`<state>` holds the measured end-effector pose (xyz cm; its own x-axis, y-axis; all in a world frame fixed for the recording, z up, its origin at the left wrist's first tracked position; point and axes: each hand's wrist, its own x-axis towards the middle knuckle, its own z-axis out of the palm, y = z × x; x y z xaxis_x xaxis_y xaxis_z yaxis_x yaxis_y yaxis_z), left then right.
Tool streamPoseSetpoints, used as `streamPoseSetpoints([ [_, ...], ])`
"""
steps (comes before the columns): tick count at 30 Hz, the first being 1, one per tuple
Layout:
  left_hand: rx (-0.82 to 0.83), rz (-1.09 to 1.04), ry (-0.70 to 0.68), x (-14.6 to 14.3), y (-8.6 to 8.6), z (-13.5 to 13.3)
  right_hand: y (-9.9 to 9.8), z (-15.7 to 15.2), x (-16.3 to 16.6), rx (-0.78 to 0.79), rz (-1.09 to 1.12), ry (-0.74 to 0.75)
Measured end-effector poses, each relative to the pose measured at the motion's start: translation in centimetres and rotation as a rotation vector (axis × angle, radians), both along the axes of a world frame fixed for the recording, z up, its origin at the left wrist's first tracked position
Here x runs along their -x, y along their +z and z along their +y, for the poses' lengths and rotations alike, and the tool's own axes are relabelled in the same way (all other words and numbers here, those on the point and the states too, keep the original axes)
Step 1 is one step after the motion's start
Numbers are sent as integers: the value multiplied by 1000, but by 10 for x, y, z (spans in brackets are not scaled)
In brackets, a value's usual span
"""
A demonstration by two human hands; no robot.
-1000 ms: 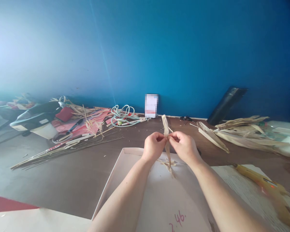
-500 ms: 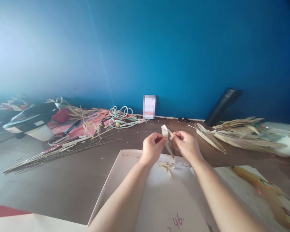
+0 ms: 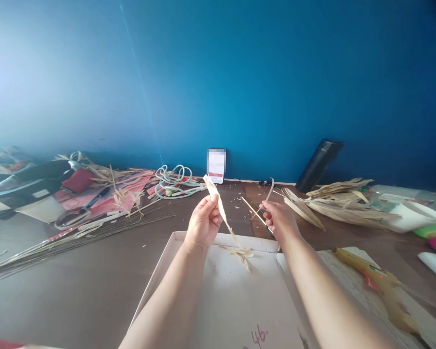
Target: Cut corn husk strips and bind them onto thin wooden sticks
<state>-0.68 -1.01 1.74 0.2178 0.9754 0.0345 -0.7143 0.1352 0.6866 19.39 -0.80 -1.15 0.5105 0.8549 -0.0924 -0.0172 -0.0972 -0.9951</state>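
My left hand (image 3: 202, 221) is closed on a pale dried husk strip (image 3: 218, 201) that slants up and left above a white cardboard sheet (image 3: 236, 300). My right hand (image 3: 279, 218) is closed on thin husk slivers (image 3: 258, 209), one straight and one curled upward, a hand's width to the right of the strip. A small heap of torn husk scraps (image 3: 240, 252) lies on the sheet below both hands.
A pile of dried husks (image 3: 330, 201) lies to the right, with a yellow glue gun (image 3: 376, 283) nearer. Long thin sticks (image 3: 76, 232), a coiled pale cable (image 3: 174, 179), red paper and a dark appliance (image 3: 29, 186) fill the left. A black cylinder (image 3: 318, 165) leans on the blue wall.
My hands were together pinching one husk strip; they have pulled apart, the left keeping the wide strip and the right carrying off thin slivers to the right.
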Motion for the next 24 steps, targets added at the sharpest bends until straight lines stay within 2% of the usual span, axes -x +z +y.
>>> streamPoseSetpoints([
  [4,25,8,41,2,-3,4,-1,3,0,-39,67,33],
  [8,40,92,38,-2,-8,4,13,-4,6,-80,119,155],
  [11,58,151,34,-5,-11,4,29,-18,13,-99,204,490],
  [13,57,158,21,-7,-13,4,38,-28,19,-46,187,724],
  [15,36,160,-4,-8,-15,3,43,-35,27,-23,119,847],
  [17,15,174,-24,-8,-15,3,43,-38,34,-17,5,894],
  [20,8,204,-4,-9,-15,2,37,-34,37,-53,-111,809],
  [22,20,226,19,-9,-15,1,30,-25,31,-88,-100,621],
  [24,28,261,33,-9,-15,1,20,-14,17,-108,-72,358],
])
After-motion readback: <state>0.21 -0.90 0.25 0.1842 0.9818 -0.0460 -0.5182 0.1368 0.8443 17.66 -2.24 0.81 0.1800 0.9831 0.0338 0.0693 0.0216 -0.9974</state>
